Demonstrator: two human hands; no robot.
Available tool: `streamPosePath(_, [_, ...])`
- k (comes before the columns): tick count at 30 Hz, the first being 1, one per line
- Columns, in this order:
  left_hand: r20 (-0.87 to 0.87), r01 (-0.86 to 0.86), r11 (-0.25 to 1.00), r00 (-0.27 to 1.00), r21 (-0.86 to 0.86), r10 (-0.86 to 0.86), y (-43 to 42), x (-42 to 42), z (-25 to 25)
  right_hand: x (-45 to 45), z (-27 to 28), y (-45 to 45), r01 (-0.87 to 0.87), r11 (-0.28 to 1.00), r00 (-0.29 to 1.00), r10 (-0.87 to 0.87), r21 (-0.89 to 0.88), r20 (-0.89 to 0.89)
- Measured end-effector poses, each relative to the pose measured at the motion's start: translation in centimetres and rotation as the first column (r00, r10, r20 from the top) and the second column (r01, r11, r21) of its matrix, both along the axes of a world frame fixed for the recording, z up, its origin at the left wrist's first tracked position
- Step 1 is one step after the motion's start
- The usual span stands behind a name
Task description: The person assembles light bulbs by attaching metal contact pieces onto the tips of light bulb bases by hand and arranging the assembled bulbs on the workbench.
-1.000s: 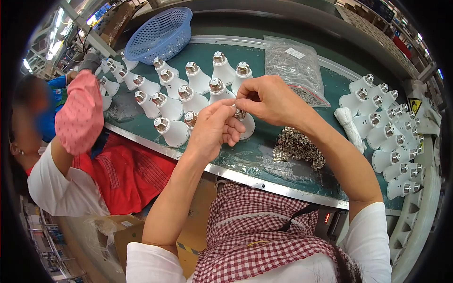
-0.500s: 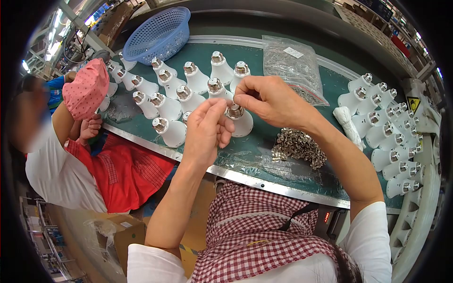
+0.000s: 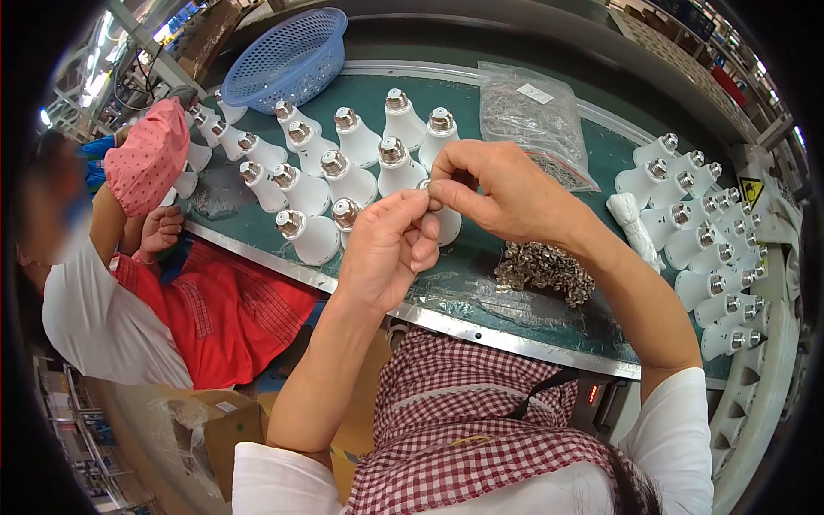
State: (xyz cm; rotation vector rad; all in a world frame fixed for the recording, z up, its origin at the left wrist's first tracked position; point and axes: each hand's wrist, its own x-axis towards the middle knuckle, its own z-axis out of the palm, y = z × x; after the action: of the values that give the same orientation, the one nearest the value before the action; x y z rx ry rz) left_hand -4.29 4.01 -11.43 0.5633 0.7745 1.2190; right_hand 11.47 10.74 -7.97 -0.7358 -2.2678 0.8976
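Observation:
My left hand (image 3: 388, 251) and my right hand (image 3: 508, 190) meet fingertip to fingertip, thumbs and forefingers pinched together. Whatever small piece lies between them is too hidden to name. Directly beneath the fingers stands a white light bulb (image 3: 449, 227), its metal screw cap mostly covered by them. More white bulbs with silver screw caps, such as this upright one (image 3: 401, 172), stand close beyond my hands. Below my right forearm lies a heap of small shiny metal pieces (image 3: 547, 273).
A clear plastic bag (image 3: 532, 120) of thin metal bits lies behind my right hand. At the back left sits a blue basket (image 3: 287, 64). Several bulbs (image 3: 687, 223) and a white cloth bundle (image 3: 633, 230) are at right. Another person's red apron (image 3: 219, 305) is at left.
My left hand has shifted slightly right and down, and its fingertips now touch those of my right hand over the bulb's cap. The other person's pink sleeve has moved a little left.

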Motion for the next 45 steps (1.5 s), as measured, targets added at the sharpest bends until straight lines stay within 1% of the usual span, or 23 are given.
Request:
streamPosePath(1, [0.003,0.0,1.0,1.0,-0.001,0.0,-0.1,-0.1,0.0,0.0,0.1,0.1,-0.006,1.0,0.999,0.006,0.01,0.031])
streamPosePath(2, [-0.054,-0.02,1.0,0.998,0.003,0.02,-0.2,-0.1,0.1,-0.1,0.1,0.4,-0.006,1.0,0.999,0.006,0.009,0.034])
streamPosePath(3, [-0.11,-0.038,0.999,0.993,0.009,0.039,-0.3,-0.1,0.1,-0.2,0.0,0.9,0.027,1.0,0.994,-0.027,0.006,0.101])
streamPosePath(4, [-0.108,-0.038,0.999,0.993,0.011,0.038,-0.4,-0.2,0.0,-0.4,0.0,1.2,0.061,0.998,0.984,-0.061,0.007,0.168])
streamPosePath(6, [-0.382,-0.151,0.974,0.901,0.166,0.205,-0.5,-0.1,-0.4,-0.6,-0.1,1.7,0.059,0.998,0.974,-0.061,0.017,0.217])
streamPosePath(7, [-0.379,-0.152,0.975,0.902,0.165,0.205,-0.5,0.0,-0.5,-0.7,-0.1,1.9,0.054,0.998,0.963,-0.059,0.026,0.264])
streamPosePath(9, [-0.45,-0.133,0.975,0.87,0.178,0.201,-0.4,0.2,-0.7,-0.8,-0.3,2.1,0.045,0.998,0.961,-0.057,0.049,0.271])
streamPosePath(13, [-0.44,-0.106,0.979,0.881,0.176,0.174,0.2,0.4,-1.3,-1.0,-0.3,2.6,0.027,0.995,0.955,-0.053,0.094,0.292])
streamPosePath(20, [-0.436,-0.08,0.982,0.887,0.171,0.149,0.6,0.1,-1.6,-1.5,0.7,2.4,0.012,0.998,0.922,-0.036,0.064,0.385])
streamPosePath(22, [-0.432,-0.077,0.983,0.891,0.165,0.142,0.7,0.1,-1.7,-1.7,0.8,2.5,-0.042,0.983,0.887,-0.046,0.18,0.46])
streamPosePath(26, [-0.399,-0.075,0.987,0.908,0.14,0.126,0.9,0.0,-1.8,-2.4,1.1,2.4,-0.092,0.969,0.83,-0.053,0.23,0.556])
streamPosePath(28, [-0.389,-0.073,0.988,0.914,0.133,0.12,1.0,0.0,-1.7,-2.6,1.8,1.8,-0.132,0.94,0.796,-0.089,0.315,0.599])
streamPosePath(31, [-0.354,-0.079,0.993,0.929,0.087,0.105,1.1,0.0,-0.9,-2.4,2.3,1.3,-0.107,0.934,0.819,-0.111,0.34,0.563])
streamPosePath(32, [-0.334,-0.055,0.997,0.94,0.046,0.067,1.2,-0.1,-0.6,-2.2,2.2,1.4,-0.104,0.933,0.821,-0.115,0.344,0.559])
streamPosePath(34, [-0.314,-0.031,0.999,0.949,0.01,0.033,1.6,-0.2,-0.1,-1.3,1.8,2.0,0.02,0.923,0.873,-0.204,0.385,0.444])
streamPosePath(35, [-0.33,0.001,1.0,0.944,-0.025,-0.009,1.8,-0.3,0.2,-0.8,2.0,1.9,0.018,0.922,0.875,-0.201,0.386,0.441])
streamPosePath(37, [-0.351,0.026,0.998,0.935,-0.059,-0.045,2.3,-0.2,0.6,0.5,2.7,1.3,0.131,0.924,0.944,-0.226,0.359,0.239])
streamPosePath(39, [-0.499,0.037,0.992,0.862,-0.119,-0.092,2.6,0.0,1.1,1.9,2.6,0.9,0.15,0.923,0.95,-0.234,0.353,0.207])
streamPosePath(40, [-0.503,0.049,0.993,0.859,-0.111,-0.099,2.7,0.0,0.9,2.4,2.5,0.7,0.164,0.924,0.956,-0.235,0.346,0.175])
streamPosePath(42, [-0.492,0.074,0.992,0.863,-0.107,-0.117,3.4,-0.4,-0.4,3.4,2.4,-0.1,0.201,0.94,0.948,-0.258,0.276,0.186])
streamPosePath(43, [-0.527,0.049,0.995,0.845,-0.089,-0.088,3.1,-0.2,-0.2,3.7,2.3,-0.4,0.217,0.954,0.948,-0.256,0.205,0.187])
streamPosePath(44, [-0.51,0.016,0.993,0.857,-0.119,-0.075,3.3,-0.1,-0.6,4.3,1.7,-0.5,0.233,0.946,0.952,-0.269,0.226,0.146])
streamPosePath(45, [-0.514,0.042,0.993,0.852,-0.112,-0.094,3.5,-0.3,-0.9,4.8,1.6,-0.7,0.244,0.929,0.94,-0.297,0.279,0.167])
